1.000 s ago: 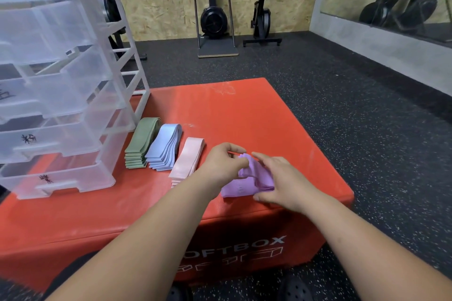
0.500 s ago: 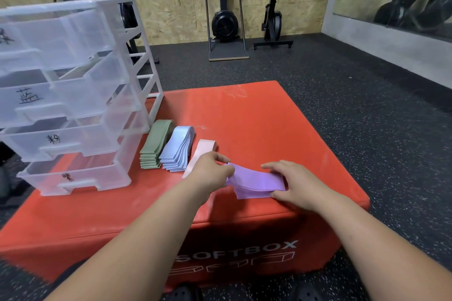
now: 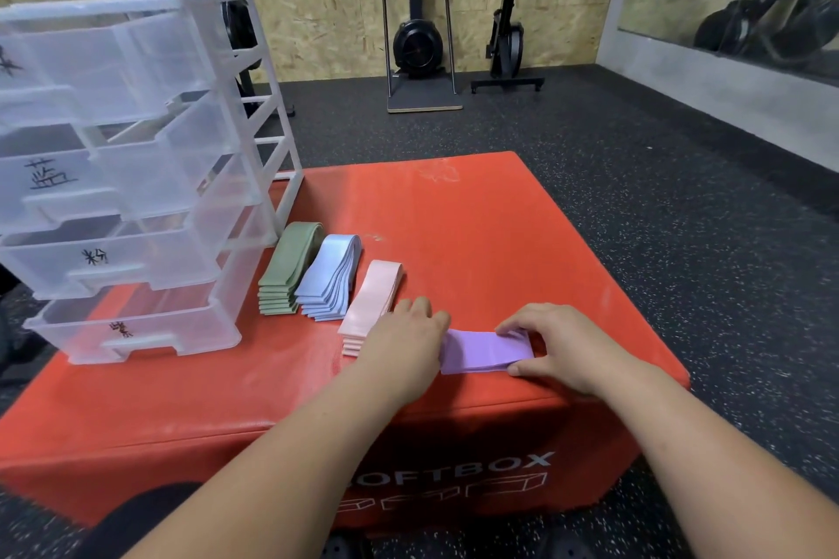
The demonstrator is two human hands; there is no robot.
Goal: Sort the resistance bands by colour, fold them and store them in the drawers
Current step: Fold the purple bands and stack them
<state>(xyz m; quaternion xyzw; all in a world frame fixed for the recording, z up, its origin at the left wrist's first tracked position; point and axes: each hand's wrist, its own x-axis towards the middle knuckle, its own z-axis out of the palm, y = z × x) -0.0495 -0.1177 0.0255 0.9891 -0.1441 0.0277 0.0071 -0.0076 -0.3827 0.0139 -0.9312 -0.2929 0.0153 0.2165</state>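
red soft box (image 3: 454,213), upright rowing machines (image 3: 417,41)

green stack (image 3: 290,268), blue stack (image 3: 330,277), pink stack (image 3: 370,302) side by side, purple bands (image 3: 481,349) folded flat, clear drawers (image 3: 136,177) left

Left hand (image 3: 408,345) and right hand (image 3: 560,343) hold purple bands (image 3: 481,352).

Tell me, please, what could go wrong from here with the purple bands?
1. The purple bands lie close to the front edge of the box; if the right hand loses its grip, they could slide to the floor.
2. The left hand is right beside the pink stack and might push it out of line.
3. Nothing but the hands keeps the fold flat, so it may spring open on release.
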